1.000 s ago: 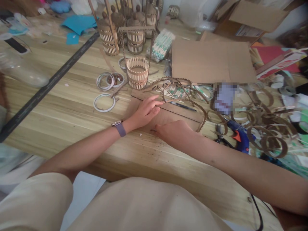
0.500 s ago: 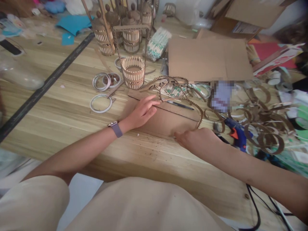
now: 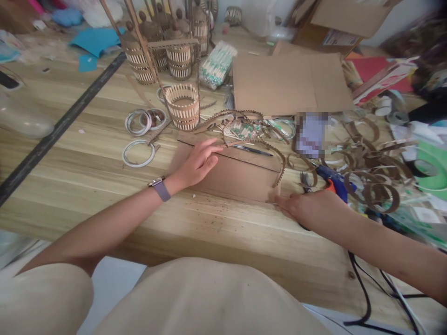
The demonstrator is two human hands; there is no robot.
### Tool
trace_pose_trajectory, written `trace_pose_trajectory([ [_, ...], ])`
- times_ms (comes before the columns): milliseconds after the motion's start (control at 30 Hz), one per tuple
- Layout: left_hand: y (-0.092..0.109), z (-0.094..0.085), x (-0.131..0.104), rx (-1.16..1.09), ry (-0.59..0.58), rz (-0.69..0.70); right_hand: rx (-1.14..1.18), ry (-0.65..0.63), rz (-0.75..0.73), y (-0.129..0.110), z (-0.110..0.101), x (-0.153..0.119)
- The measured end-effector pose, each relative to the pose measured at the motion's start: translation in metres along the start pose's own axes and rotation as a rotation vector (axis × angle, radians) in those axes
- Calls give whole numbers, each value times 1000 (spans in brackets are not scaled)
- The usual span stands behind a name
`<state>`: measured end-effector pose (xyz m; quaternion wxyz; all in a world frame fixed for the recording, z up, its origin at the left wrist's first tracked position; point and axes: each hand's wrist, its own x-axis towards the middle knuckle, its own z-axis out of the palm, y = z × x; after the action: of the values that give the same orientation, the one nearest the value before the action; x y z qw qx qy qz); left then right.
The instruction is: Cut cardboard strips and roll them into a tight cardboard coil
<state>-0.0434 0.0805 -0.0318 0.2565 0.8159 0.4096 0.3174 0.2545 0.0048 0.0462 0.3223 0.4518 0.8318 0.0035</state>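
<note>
A brown cardboard piece (image 3: 237, 179) with a dark line across it lies flat on the wooden table. My left hand (image 3: 197, 164) rests on its left part, fingers apart, holding nothing. At the lower right corner of the cardboard is my right hand (image 3: 296, 207), its fingers closed together; what they hold, if anything, is hidden. A pen (image 3: 253, 150) lies near the upper edge, beside a curled notched strip (image 3: 281, 165). Behind the cardboard stands a small basket of sticks (image 3: 182, 109) with a tall handle.
Tape rolls (image 3: 138, 153) lie left of the cardboard. A long black ruler (image 3: 66, 123) crosses the table's left side. Lidded stick baskets (image 3: 179, 60) and a cardboard sheet (image 3: 291, 83) are behind. On the right are a blue glue gun (image 3: 335, 179), pliers (image 3: 305, 180) and curled strips (image 3: 384, 193).
My right hand has moved right along the near edge of the cardboard to its corner. My left hand keeps its place on the cardboard. The whole view has shifted slightly.
</note>
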Motion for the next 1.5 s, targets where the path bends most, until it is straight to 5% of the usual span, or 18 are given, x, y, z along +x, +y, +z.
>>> trace_pose_trajectory([
  [100,1,0,0,4,-9,-9,-39,-152,1,6,1,-6],
  [200,1,-1,0,6,-14,-20,-14,-175,30,10,4,-12],
  [700,2,0,-1,3,-1,-12,68,68,-8,28,56,-18],
  [933,1,1,0,3,-12,6,60,-39,115,41,63,-38],
  [1133,2,2,1,1,2,18,84,33,142,26,34,-37],
  [1333,1,3,0,-19,44,-9,119,66,9,-25,-19,19],
  [1500,-1,3,0,-31,71,0,142,128,-98,-61,-42,62],
])
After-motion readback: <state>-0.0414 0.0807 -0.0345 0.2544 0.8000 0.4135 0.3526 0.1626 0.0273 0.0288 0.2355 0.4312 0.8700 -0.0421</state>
